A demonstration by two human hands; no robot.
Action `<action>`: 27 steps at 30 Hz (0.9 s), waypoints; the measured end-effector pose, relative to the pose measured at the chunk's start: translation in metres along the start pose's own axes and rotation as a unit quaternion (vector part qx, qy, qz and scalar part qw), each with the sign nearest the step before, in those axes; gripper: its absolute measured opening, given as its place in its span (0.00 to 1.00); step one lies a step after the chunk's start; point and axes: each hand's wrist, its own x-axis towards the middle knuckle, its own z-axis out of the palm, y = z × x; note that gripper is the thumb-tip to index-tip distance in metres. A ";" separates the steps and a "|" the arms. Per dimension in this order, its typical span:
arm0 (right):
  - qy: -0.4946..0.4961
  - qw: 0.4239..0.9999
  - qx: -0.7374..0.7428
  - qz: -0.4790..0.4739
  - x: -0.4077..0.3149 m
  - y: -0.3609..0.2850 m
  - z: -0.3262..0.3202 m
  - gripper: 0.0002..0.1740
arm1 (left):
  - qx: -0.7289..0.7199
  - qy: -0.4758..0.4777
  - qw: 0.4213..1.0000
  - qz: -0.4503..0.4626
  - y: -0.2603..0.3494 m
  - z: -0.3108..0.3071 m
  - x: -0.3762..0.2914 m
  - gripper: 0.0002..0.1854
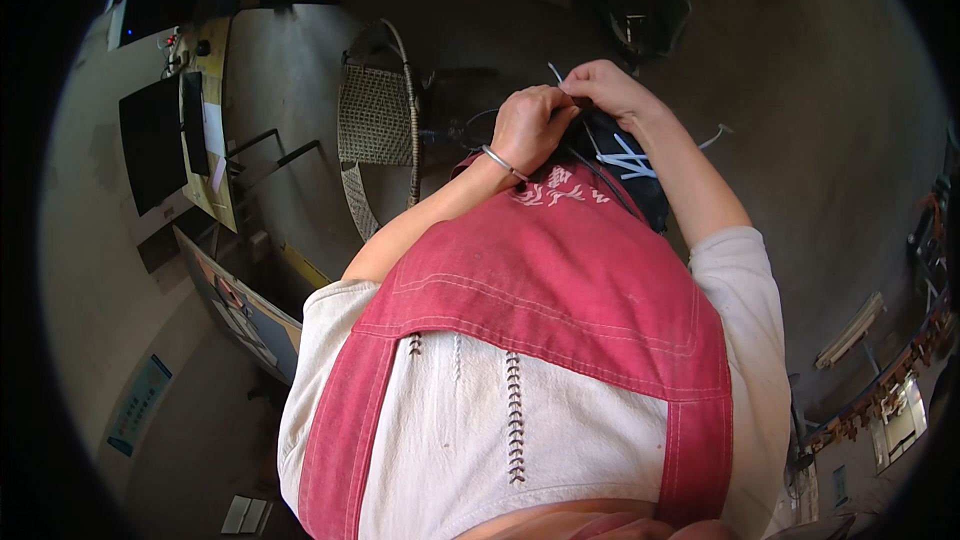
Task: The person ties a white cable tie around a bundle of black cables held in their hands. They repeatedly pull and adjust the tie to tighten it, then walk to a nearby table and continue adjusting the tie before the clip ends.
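Note:
My left hand [529,124], with a metal bangle at its wrist, is curled with thumb and fingers pinched at the upper edge of a dark piece [654,199] on my lap. Against its fingertips is my right hand [611,94], fingers pinched together. A thin pale cord [555,73] sticks out just above the meeting fingertips. Pale blue-white lacing [626,159] crosses the dark piece in a zigzag below my right wrist. Another loose cord end [716,136] juts out beyond my right forearm. My fingers hide the exact pinch point.
A woven chair [379,116] stands beyond my left forearm. Farther left, a wooden desk [217,199] carries a monitor [152,146] and a keyboard [195,124]. A dark bag-like object [637,19] lies on the floor ahead. My red apron [540,255] covers my front.

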 end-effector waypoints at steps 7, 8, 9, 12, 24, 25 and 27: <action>0.183 0.980 -0.072 -0.018 0.044 -0.018 0.038 0.11 | -0.135 -0.063 0.981 -0.126 -0.001 0.001 -0.010 0.07; 0.186 0.980 -0.072 -0.019 0.046 -0.020 0.041 0.11 | -0.150 -0.047 0.981 -0.114 -0.011 0.004 -0.013 0.07; 0.218 0.970 -0.100 -0.031 0.055 -0.015 0.043 0.11 | -0.146 -0.045 0.981 -0.120 -0.011 0.003 -0.012 0.07; 0.285 0.939 -0.179 -0.069 0.073 0.007 0.059 0.13 | -0.134 -0.027 0.982 -0.132 -0.002 -0.003 -0.017 0.07; 0.066 0.981 -0.124 -0.135 0.028 -0.063 0.037 0.16 | -0.239 -0.127 0.921 -0.281 -0.037 -0.001 0.003 0.19; 0.060 0.979 -0.135 -0.137 0.024 -0.065 0.031 0.15 | -0.265 -0.148 0.911 -0.279 -0.044 0.003 0.009 0.19; 0.123 0.929 -0.292 -0.193 0.026 -0.050 0.021 0.13 | -0.315 -0.191 0.888 -0.274 -0.060 0.016 0.020 0.19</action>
